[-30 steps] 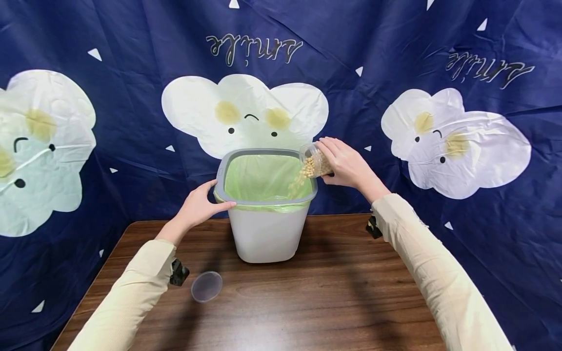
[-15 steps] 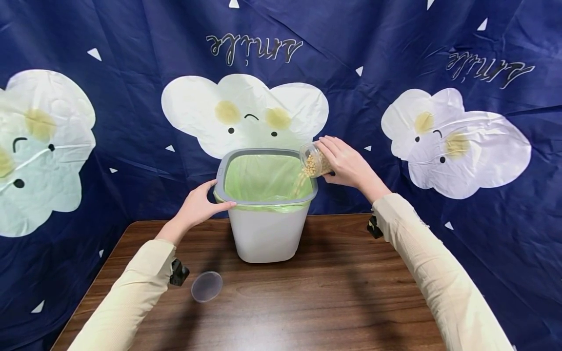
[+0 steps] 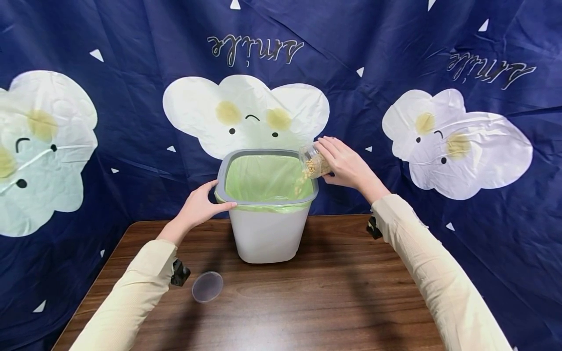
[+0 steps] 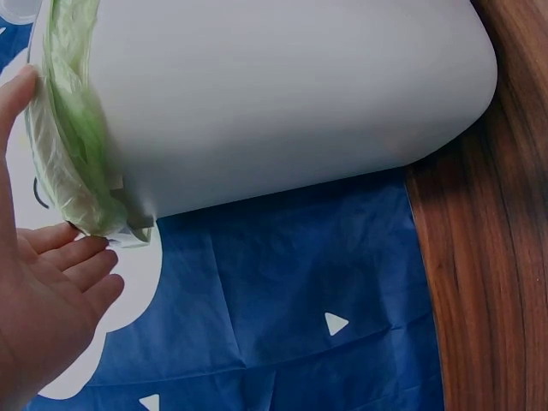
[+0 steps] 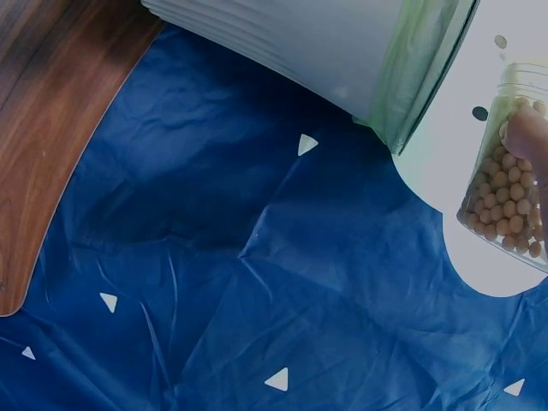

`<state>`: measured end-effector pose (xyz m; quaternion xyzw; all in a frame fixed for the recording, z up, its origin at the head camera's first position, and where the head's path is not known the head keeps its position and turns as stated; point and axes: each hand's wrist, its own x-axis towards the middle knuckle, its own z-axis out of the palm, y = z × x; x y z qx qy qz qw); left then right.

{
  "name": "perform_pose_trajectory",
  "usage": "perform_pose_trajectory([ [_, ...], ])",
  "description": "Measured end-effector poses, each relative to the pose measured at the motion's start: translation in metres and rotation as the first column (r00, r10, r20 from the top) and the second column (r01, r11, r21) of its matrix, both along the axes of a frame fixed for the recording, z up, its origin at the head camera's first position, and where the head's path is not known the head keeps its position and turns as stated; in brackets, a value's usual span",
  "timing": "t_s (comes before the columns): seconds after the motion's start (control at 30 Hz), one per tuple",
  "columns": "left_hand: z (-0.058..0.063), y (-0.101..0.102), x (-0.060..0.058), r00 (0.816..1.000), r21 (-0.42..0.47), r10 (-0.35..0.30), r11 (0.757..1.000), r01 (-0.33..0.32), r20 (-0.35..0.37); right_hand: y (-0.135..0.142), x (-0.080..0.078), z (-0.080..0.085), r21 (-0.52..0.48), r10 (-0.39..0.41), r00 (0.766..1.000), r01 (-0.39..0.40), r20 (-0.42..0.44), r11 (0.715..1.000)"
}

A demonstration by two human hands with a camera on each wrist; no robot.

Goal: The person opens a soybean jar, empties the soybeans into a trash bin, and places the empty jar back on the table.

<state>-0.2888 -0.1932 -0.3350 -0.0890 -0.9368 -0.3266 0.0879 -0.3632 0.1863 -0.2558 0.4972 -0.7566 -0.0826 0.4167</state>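
Note:
A white trash bin (image 3: 269,236) with a grey rim and a light green bag liner (image 3: 259,178) stands upright on the table. My left hand (image 3: 196,208) grips the bin's near left corner, thumb on the front rim and fingers at the side. In the left wrist view its fingertips (image 4: 92,257) sit right at the bagged edge. Over the bin's right rim, my right hand (image 3: 344,163) holds a clear plastic jar (image 3: 315,163), tipped with its mouth toward the bin. Soybeans (image 3: 300,185) fall from it into the lined bin. Several more beans (image 5: 505,197) fill the jar's lower part.
A round clear lid (image 3: 208,286) lies on the brown wooden table (image 3: 316,297), left of and nearer than the bin. Close behind the bin hangs a dark blue curtain (image 3: 351,39) with white cloud prints. Dark wrist cameras (image 3: 180,273) sit at both cuffs.
Beans keep pouring from the tilted jar, and the falling stream looks more scattered now. Both hands and the bin stay nearly in place; the whole head view has shifted very slightly.

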Motion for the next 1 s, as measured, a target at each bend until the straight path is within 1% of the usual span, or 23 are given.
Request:
perform_pose_trajectory([
  [0.3, 0.000, 0.000, 0.000, 1.000, 0.009, 0.004, 1.000, -0.004, 0.010, -0.006, -0.002, 0.000, -0.009, 0.008, 1.000, -0.007, 0.022, 1.000],
  [0.6, -0.003, -0.001, -0.001, 1.000, 0.012, 0.004, 1.000, -0.004, 0.007, -0.010, -0.001, -0.001, -0.020, 0.030, 0.999, -0.030, 0.011, 0.999],
  [0.83, -0.002, -0.001, -0.001, 1.000, 0.012, 0.004, 1.000, -0.004, 0.009, -0.012, -0.001, 0.001, -0.001, 0.027, 0.999, -0.027, -0.026, 1.000],
  [1.0, -0.001, 0.000, 0.000, 1.000, 0.010, 0.005, 1.000, -0.005, 0.006, -0.014, -0.001, 0.002, 0.016, 0.052, 0.997, -0.051, -0.051, 0.999],
])
